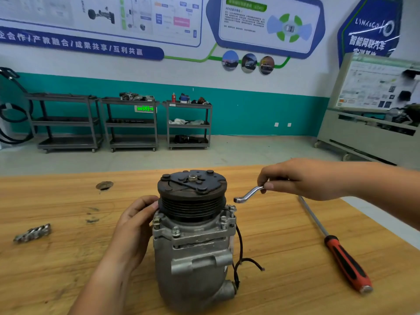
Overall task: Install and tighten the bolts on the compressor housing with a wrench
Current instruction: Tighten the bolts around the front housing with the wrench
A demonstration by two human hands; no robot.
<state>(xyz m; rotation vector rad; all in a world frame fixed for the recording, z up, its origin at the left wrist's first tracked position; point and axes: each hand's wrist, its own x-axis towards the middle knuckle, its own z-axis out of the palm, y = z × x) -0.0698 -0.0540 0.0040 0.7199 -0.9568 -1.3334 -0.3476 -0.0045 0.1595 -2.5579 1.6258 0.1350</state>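
Head view: the compressor (193, 258) stands upright near the middle of the wooden counter (68, 258), with its dark grooved pulley (192, 201) uppermost. Four bolts (176, 231) show around the housing flange just under the pulley, whose rim overhangs them. The left hand (133, 228) holds the compressor's left side, thumb against the pulley; its other fingers are hidden behind the housing. The right hand (302, 178) pinches one end of a cranked wrench (248, 194) between thumb and fingers. The wrench's free ring end hangs in the air above the right rear bolt (232, 209) and touches nothing. Black wires (241, 246) trail down the compressor's right side, close to the right-hand bolts. A screwdriver (347, 264) with a red and black handle lies on the counter well to the right. A row of small metal parts (33, 233) lies far left. Three grey carts (131, 123) stand along the teal wall behind.
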